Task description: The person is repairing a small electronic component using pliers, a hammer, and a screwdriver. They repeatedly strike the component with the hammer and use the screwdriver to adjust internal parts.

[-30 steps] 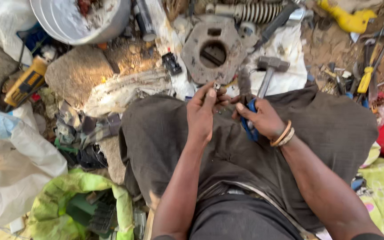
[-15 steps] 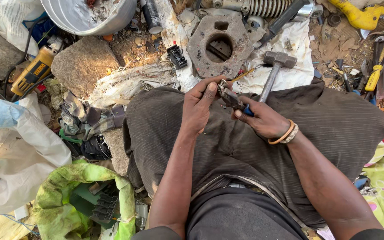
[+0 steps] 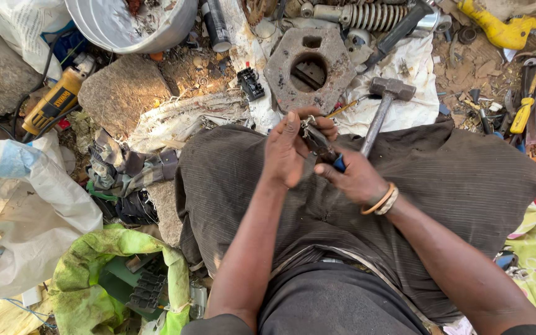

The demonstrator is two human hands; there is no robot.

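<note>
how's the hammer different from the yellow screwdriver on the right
The hammer has a blocky grey metal head and a plain grey handle; the yellow screwdriver is slimmer, with a bright yellow grip. The hammer lies on white cloth, its handle running down to the person's lap, close to the right hand; the screwdriver lies on bare dirt, farther off. Neither is held.

Over the lap, the left hand [image 3: 288, 149] pinches a small metal part [image 3: 307, 126] while the right hand [image 3: 355, 177] grips blue-handled pliers [image 3: 325, 149]; a steel-headed hammer [image 3: 384, 105] lies just beyond.

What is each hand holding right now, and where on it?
Right hand grips pliers by the blue handles; left hand pinches a small metal part at their tip.
</note>
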